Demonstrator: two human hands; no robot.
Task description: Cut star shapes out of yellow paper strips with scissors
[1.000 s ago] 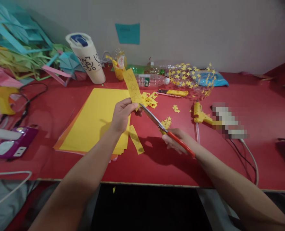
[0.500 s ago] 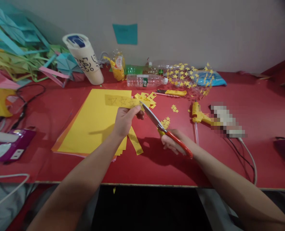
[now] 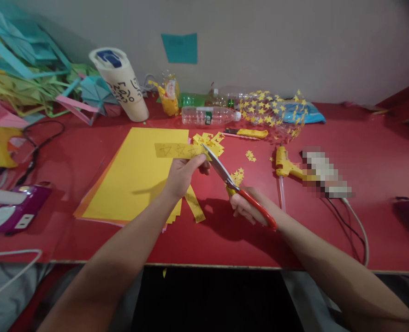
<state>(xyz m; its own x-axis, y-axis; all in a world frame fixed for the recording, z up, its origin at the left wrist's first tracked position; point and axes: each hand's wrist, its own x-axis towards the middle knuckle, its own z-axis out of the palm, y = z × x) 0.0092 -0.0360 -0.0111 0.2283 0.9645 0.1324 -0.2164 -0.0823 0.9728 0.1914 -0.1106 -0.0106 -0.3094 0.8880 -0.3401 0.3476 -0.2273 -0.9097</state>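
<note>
Star-marked paper strip (image 3: 173, 150) is held raised, its left part over the yellow paper stack (image 3: 121, 189); my left hand (image 3: 182, 175) pinches its right end. Next, the scissors (image 3: 234, 187) have their tips at that end, red handles gripped in my right hand (image 3: 244, 208). Farther right, a yellow glue gun (image 3: 283, 162) lies on the red table (image 3: 380, 193).

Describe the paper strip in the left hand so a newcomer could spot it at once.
On the red table lies a yellow-topped paper stack. At its upper right in the view, the left hand holds a yellow strip. Unlike the loose strip lying below, it is held up, with outlined stars in a row.
</note>
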